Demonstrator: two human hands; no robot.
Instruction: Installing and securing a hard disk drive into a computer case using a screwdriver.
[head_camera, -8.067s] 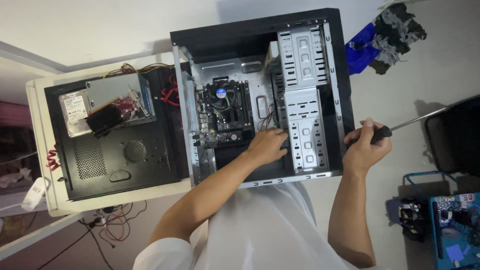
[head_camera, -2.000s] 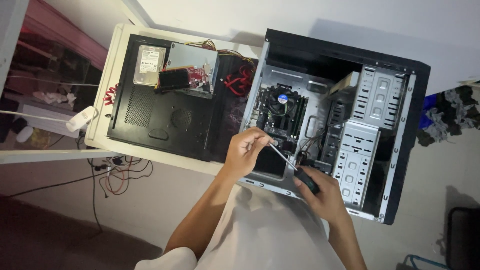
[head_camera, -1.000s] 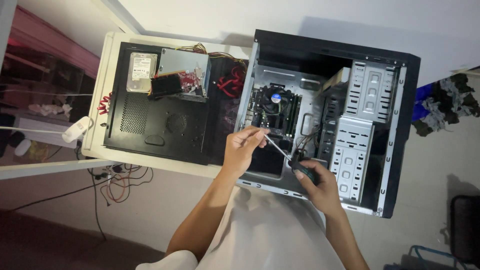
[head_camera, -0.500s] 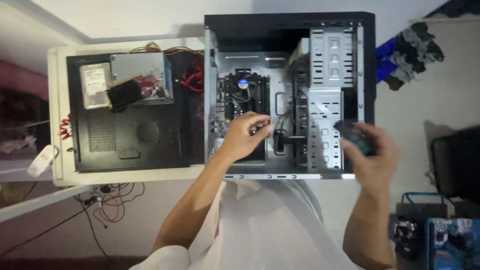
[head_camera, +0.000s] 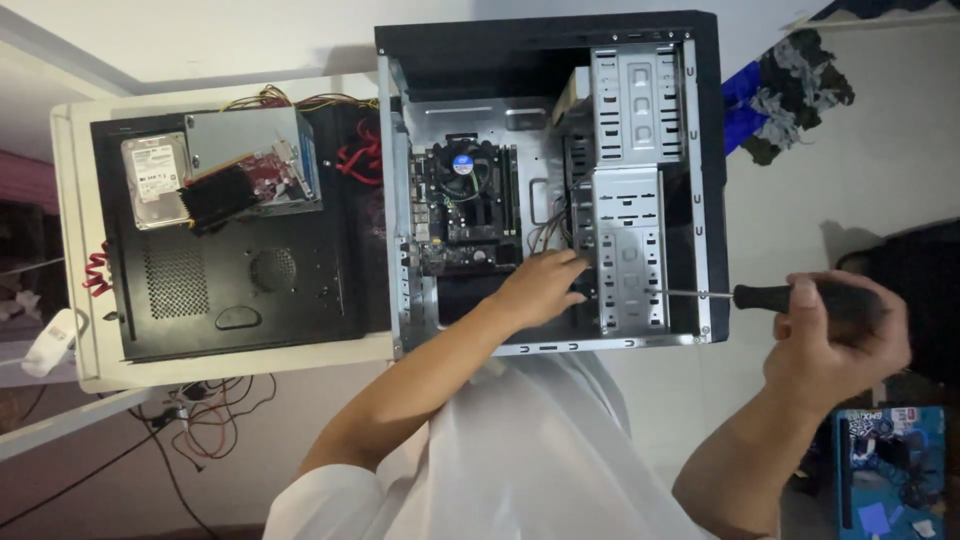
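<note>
An open black computer case (head_camera: 700, 190) lies on its side, showing the motherboard (head_camera: 465, 210) with its round cooler fan and the grey drive cage (head_camera: 628, 200). My left hand (head_camera: 542, 288) reaches inside the case, fingers curled near the cables beside the drive cage; what it grips is hidden. Outside the case on the right, my right hand (head_camera: 835, 335) is closed around the black handle of a screwdriver (head_camera: 735, 296). Its thin shaft points left at the case's side edge.
On the white table (head_camera: 70, 200) to the left lies the black side panel (head_camera: 240, 270) with a hard drive (head_camera: 152, 180), a power supply (head_camera: 245, 145) and a dark card (head_camera: 225, 195). Loose cables (head_camera: 200, 410) hang below. A blue box (head_camera: 890, 470) sits at bottom right.
My right hand has moved further right, away from the case, and now holds the screwdriver sideways with its tip at the case's edge. My left hand slid right toward the drive cage.
</note>
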